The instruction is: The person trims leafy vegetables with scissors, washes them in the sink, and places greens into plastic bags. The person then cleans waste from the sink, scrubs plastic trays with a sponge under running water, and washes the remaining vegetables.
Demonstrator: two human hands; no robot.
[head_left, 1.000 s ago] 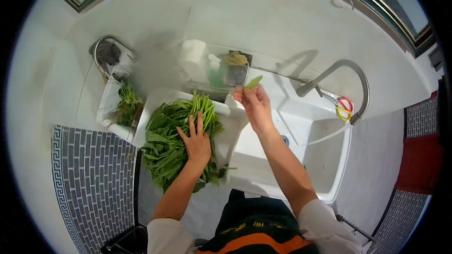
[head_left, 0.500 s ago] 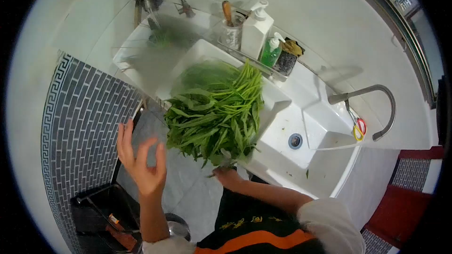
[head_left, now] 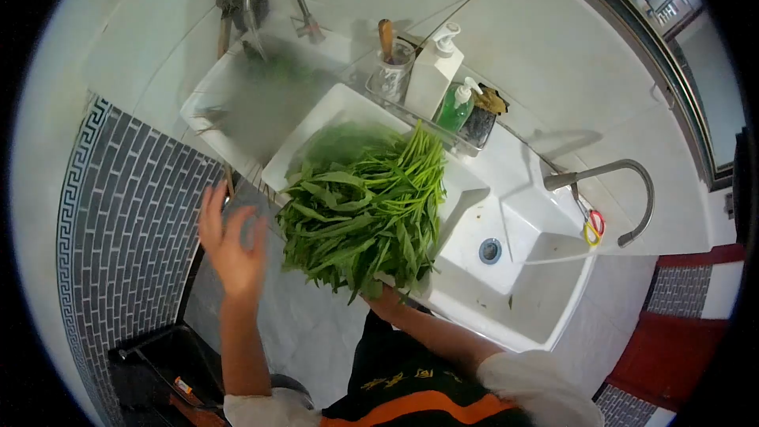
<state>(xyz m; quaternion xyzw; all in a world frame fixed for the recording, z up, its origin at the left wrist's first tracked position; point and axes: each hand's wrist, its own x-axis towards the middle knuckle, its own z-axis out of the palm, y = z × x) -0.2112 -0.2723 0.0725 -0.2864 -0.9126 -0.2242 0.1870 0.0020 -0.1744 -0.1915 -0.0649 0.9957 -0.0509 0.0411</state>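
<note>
A large pile of leafy green vegetables (head_left: 360, 217), long stalks with narrow leaves, lies over the front of the left sink basin (head_left: 278, 178) and hangs past its edge. My left hand (head_left: 231, 245) is raised in the air left of the greens, fingers spread and holding nothing. At the near edge of the pile, my right hand (head_left: 384, 304) touches the lowest leaves. Its fingers are hidden among them, so their grip does not show.
The right basin (head_left: 545, 292) has a drain (head_left: 490, 251) and a few leaf scraps. Two faucets (head_left: 644, 190) arch over the sinks. Soap bottles (head_left: 435, 71) stand on the ledge, with scissors (head_left: 593, 228) at the right. A black bin (head_left: 170, 368) sits lower left; steam blurs the far-left basin.
My left hand has turned slightly, its fingers still spread. My right hand has shifted in under the leaves, hiding the fingertips and the thin stem seen by them earlier. The view has tilted a little.
</note>
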